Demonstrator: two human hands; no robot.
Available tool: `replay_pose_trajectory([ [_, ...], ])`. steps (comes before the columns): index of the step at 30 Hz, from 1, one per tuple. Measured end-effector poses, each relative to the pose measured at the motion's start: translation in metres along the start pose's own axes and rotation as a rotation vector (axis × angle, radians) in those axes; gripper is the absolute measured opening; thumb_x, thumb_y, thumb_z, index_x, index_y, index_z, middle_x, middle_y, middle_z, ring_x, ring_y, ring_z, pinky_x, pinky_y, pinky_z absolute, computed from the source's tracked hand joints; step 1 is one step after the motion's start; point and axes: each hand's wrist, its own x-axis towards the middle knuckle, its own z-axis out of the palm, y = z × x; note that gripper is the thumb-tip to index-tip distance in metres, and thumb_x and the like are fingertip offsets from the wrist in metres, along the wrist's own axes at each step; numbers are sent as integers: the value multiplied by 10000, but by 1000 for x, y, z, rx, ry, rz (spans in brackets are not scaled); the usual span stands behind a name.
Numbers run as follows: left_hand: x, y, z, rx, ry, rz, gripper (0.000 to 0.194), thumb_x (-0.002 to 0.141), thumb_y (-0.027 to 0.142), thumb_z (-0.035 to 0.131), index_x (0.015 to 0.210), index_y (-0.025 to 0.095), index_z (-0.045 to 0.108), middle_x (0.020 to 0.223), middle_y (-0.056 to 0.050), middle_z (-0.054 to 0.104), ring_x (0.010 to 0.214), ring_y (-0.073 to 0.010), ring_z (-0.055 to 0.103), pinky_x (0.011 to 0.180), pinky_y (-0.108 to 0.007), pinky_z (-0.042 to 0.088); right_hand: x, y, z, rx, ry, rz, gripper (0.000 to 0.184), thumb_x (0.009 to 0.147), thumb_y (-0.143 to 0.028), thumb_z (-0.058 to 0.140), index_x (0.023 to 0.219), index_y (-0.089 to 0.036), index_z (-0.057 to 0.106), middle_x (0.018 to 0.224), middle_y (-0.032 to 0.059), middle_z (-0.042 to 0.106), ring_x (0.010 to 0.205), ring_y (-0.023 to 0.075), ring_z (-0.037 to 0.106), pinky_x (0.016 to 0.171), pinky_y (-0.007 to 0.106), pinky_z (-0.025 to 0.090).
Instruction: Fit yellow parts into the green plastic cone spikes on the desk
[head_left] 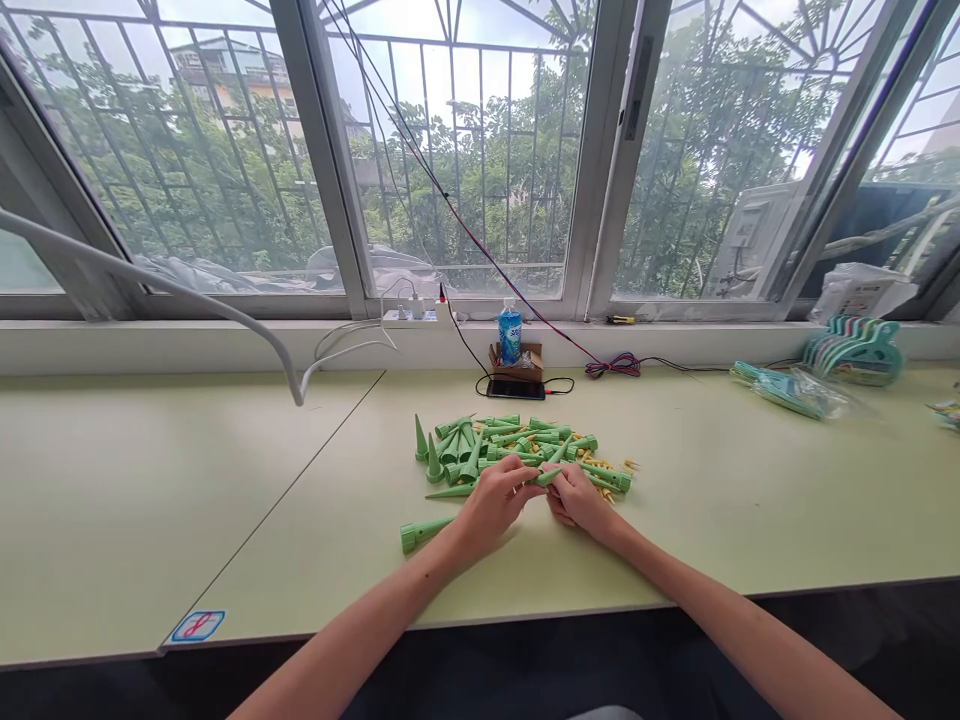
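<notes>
My left hand (496, 498) is closed, its thumb and fingers pinching a green plastic spike (550, 477) with a pointed tip. Against the same spike, my right hand (581, 500) has its fingers curled; part of the grip is hidden. Just beyond both hands lies a heap of similar green spikes (469, 455), hollow and cone-shaped with ribbed caps. Small yellow pieces (606, 492) are scattered among them and at the heap's right side. One capped green spike (420, 533) lies apart, partly behind my left wrist.
Behind the heap, a phone (516, 389) lies plugged into a cable, before a small cardboard box (531, 368) and a blue bottle (510, 335). Coiled wires (615, 366), bagged turquoise items (784, 390) and hangers (855, 352) line the back right. A grey hose (247, 318) hangs at left.
</notes>
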Motion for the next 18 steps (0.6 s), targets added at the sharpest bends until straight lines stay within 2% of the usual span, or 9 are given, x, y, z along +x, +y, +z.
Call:
replay_pose_trajectory([
  [4, 1, 3, 4, -126, 22, -123, 306, 896, 432, 590, 815, 147, 668, 751, -7, 534, 473, -57, 514, 471, -201, 429, 1, 4, 0, -128, 63, -65, 435, 949, -442, 368, 564, -244, 326, 391, -54, 340, 340, 103, 270, 367, 255, 236],
  [8, 4, 9, 3, -356, -25, -265, 425, 863, 499, 605, 632, 150, 531, 529, 36, 481, 409, -75, 508, 402, -187, 395, 0, 3, -2, -341, 133, -244, 435, 972, -420, 341, 580, -231, 332, 472, -34, 359, 453, 129, 321, 474, 274, 277],
  [11, 5, 11, -1, -533, -107, -349, 448, 827, 537, 636, 630, 158, 501, 444, 45, 476, 370, -87, 497, 377, -193, 393, -1, 2, -2, -441, 144, -318, 432, 984, -411, 331, 597, -222, 326, 517, -33, 357, 501, 132, 321, 521, 280, 268],
  [18, 5, 8, -7, -782, -200, -516, 441, 753, 555, 709, 701, 137, 578, 480, 34, 527, 396, -73, 485, 384, -183, 368, -4, 9, -3, -540, 136, -381, 404, 1009, -372, 304, 637, -218, 341, 546, -40, 355, 502, 128, 306, 543, 286, 235],
])
